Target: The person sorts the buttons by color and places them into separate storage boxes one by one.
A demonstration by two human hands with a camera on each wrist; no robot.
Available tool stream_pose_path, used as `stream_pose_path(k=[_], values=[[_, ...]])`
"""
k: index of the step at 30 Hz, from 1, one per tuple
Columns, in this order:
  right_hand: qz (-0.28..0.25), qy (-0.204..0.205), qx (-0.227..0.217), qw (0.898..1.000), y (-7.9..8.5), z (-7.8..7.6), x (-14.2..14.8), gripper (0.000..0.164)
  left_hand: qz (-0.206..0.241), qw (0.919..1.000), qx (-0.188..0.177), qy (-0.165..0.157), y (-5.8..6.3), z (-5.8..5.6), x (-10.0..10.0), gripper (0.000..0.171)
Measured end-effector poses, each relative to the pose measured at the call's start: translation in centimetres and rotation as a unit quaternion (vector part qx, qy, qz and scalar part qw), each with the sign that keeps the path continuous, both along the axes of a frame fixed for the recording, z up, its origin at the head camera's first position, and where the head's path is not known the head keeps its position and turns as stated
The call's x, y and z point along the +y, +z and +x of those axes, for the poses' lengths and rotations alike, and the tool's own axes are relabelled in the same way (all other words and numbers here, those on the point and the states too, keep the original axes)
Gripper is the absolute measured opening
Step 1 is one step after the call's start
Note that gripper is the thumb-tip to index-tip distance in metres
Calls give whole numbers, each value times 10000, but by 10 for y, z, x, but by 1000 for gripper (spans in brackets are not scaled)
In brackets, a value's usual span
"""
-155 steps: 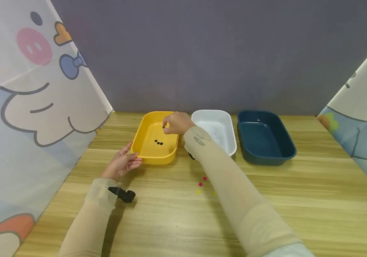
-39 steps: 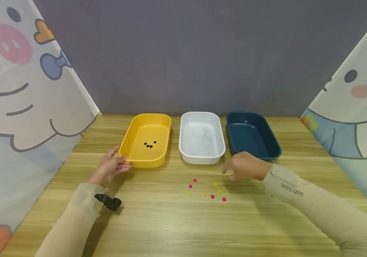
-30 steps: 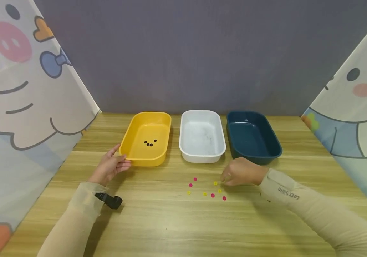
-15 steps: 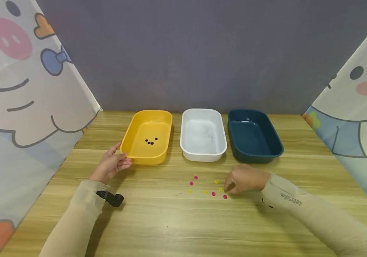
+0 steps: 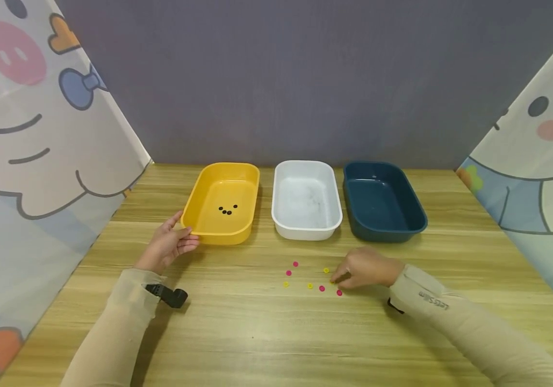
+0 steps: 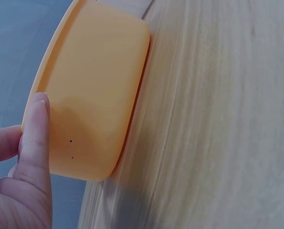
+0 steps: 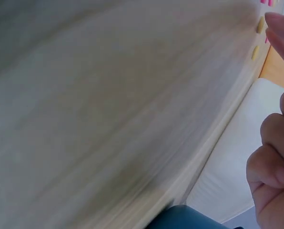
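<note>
My left hand (image 5: pixel 166 247) grips the near left corner of a yellow tray (image 5: pixel 220 239), thumb at the rim, fingers against the outer wall. Several small black buttons (image 5: pixel 229 213) lie in that tray. Over the table, my right hand (image 5: pixel 367 267) reaches its thumb and index finger to a yellow button (image 5: pixel 332 282), partly covered by the fingertip. In the right wrist view the thumb and index tips stand beside a yellow button (image 7: pixel 260 25), the other fingers curled. Several pink buttons (image 5: pixel 322 288) and other yellow buttons (image 5: pixel 310 286) lie close by.
A white tray (image 5: pixel 307 234) stands in the middle of the back row, and a dark blue tray (image 5: pixel 386 235) is on its right. Behind them rises a grey wall (image 5: pixel 305 80). The wooden table (image 5: pixel 257 333) extends toward me.
Earlier my right hand held a black button above the yellow tray; that button now lies inside with the others. The hand has since moved right and down to the loose buttons. My left hand stays put.
</note>
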State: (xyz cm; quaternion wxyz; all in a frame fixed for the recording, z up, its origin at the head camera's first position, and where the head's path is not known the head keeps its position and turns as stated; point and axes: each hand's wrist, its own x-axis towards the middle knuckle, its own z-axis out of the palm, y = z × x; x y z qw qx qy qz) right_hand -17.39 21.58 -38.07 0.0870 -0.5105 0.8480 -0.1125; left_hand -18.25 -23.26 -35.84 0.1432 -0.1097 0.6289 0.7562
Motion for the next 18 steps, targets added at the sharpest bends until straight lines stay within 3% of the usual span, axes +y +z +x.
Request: stream_pose_path(k=[12,18], values=[[87,-117,-313,9994,2,-3,-5,18,80,10000,25,-24,-1,0,-2,70],[194,-200,-151,9995,3,-3,-7,17,175,9998,51,26,0,-1,-1,70]])
